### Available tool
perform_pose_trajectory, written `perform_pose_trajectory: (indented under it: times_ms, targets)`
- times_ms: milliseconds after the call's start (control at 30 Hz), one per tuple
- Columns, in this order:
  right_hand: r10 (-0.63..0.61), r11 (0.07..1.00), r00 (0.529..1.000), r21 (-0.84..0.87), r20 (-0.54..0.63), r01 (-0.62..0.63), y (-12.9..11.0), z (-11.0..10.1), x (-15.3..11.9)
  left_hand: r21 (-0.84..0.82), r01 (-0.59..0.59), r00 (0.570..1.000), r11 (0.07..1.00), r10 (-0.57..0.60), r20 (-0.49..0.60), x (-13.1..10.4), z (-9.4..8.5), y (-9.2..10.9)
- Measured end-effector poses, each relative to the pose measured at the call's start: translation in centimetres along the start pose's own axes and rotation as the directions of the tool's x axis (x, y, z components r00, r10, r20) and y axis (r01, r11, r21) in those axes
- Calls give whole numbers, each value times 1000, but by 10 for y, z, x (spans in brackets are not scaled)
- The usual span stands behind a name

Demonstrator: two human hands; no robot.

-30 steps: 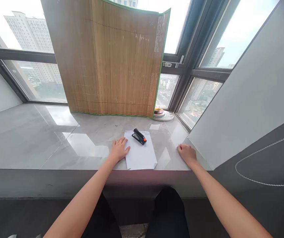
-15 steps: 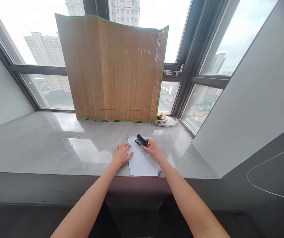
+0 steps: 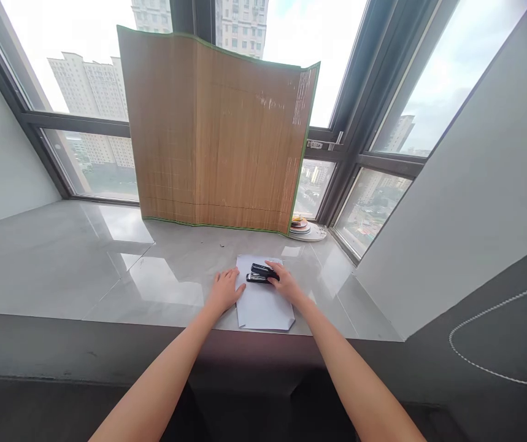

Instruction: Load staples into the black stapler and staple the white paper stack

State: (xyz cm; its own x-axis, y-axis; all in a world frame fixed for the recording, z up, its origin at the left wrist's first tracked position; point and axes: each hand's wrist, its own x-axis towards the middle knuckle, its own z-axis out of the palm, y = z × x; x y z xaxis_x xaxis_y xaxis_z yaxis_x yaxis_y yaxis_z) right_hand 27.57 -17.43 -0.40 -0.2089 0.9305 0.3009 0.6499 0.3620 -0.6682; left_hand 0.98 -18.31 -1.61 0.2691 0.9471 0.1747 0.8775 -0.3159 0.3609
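Note:
White paper sheets (image 3: 263,307) lie on the grey tiled sill, close to its front edge, with the lower corners creased. My left hand (image 3: 225,291) rests flat at the paper's left edge, fingers spread, gripping nothing. Over the upper part of the paper, my right hand (image 3: 284,281) holds a black stapler (image 3: 259,274) by its rear end. The stapler points left and its jaws are apart. My fingers and palm hide its back end.
A bamboo mat (image 3: 217,141) with green edging leans on the window behind the sill (image 3: 162,282). Stacked plates (image 3: 308,232) stand in the right corner. A white cord (image 3: 475,366) hangs at the far right.
My right hand has turned the stapler from slanting to nearly level and brought it slightly lower over the paper. My left hand stays by the paper's left edge. The view has tilted a little.

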Motion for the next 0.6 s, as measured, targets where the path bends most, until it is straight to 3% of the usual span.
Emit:
perform_pose_trajectory:
  times_ms: [133,267,600]
  targets:
    - [54,973,997,-222,-63,-66,7,-6,-27,9,-12,1000,1000,12,-15,0,1,-1]
    - [140,959,990,-245,-23,-142,17,-5,-51,14,-22,999,1000,22,-30,1,5,-4]
    - [89,937,995,-336,-41,-98,8,-1,-55,-83,-15,999,996,11,-46,0,3,-4]
